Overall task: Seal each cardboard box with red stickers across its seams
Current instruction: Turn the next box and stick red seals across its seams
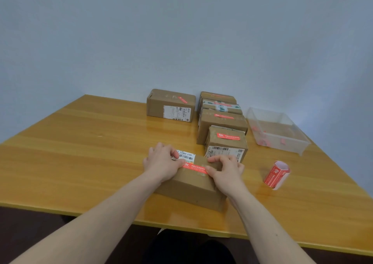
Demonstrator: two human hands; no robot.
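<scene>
Near box [191, 185] at worktop [80, 152] front edge: left hand [161, 163] and right hand [226, 169] press red sticker [194, 168] flat onto top. Rear boxes [222, 120] already stickered, apparently all. Sticker roll [276, 175] lies right.

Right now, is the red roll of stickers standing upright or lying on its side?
Lying on its side: the red roll of stickers rests along the wooden table, its open end facing up-right.
</scene>
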